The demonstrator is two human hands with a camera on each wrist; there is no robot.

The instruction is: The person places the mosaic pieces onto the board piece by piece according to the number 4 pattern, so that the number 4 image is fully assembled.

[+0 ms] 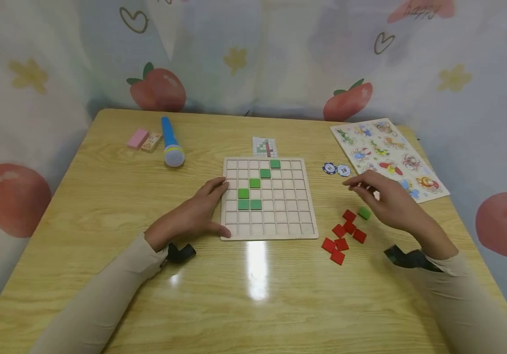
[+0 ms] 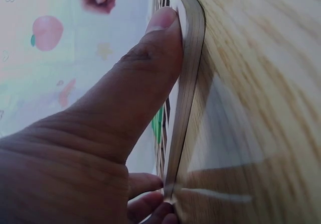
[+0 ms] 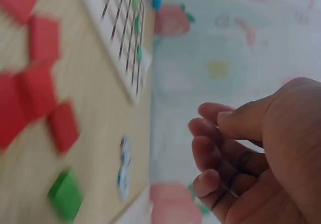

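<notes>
A square wooden grid board point(image 1: 281, 217) lies on the table with several green tiles point(image 1: 254, 183) in a slanting line and a short row. Along its left edge rests my left hand point(image 1: 197, 211), fingers spread; the thumb point(image 2: 155, 48) lies on the rim at the near corner. My right hand point(image 1: 388, 201) is raised over the table right of the board. Its fingers point(image 3: 205, 151) are loosely bent, thumb close to the index finger, and nothing shows between them. Below it are a loose green piece point(image 1: 364, 213) and several scattered red tiles point(image 1: 341, 244).
A small pattern card point(image 1: 258, 146) touches the board's far side. Two poker chips point(image 1: 343, 170) lie near a picture puzzle board point(image 1: 370, 142) at the right. A blue toy microphone point(image 1: 169, 137), a pink block point(image 1: 138, 139) and a patterned block point(image 1: 151, 142) lie back left.
</notes>
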